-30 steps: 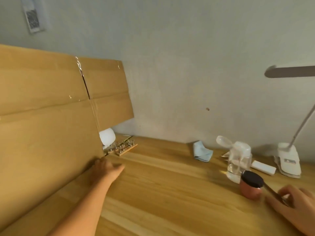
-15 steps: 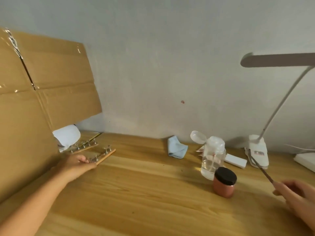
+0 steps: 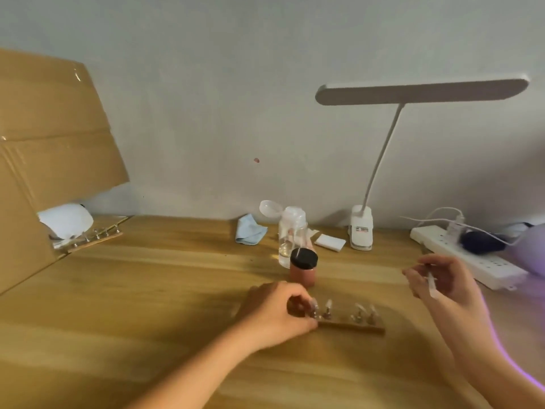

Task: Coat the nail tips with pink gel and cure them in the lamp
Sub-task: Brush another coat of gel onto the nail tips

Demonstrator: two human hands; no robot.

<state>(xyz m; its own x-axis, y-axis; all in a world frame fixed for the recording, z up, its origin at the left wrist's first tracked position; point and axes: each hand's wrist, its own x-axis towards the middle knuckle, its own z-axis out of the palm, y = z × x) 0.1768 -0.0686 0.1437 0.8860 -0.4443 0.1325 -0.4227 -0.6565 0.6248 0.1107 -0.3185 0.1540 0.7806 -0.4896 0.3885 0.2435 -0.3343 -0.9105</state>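
Hands: left hand (image 3: pixel 274 314) grips nail-tip strip (image 3: pixel 351 325), right hand (image 3: pixel 442 280) pinches brush (image 3: pixel 431 284) | wooden desk (image 3: pixel 147 290) | grey wall (image 3: pixel 236 98)

Bare left hand (image 3: pixel 272 315), bare right hand (image 3: pixel 442 280)

Bare desk (image 3: pixel 141 296) lies open across the lower left and centre of the frame. Leaning cardboard (image 3: pixel 44 149) blocks the left edge; a pink jar (image 3: pixel 303 271), clear bottle (image 3: pixel 290 231) and clip lamp (image 3: pixel 361 228) crowd centre back, a power strip (image 3: pixel 483 265) the right.
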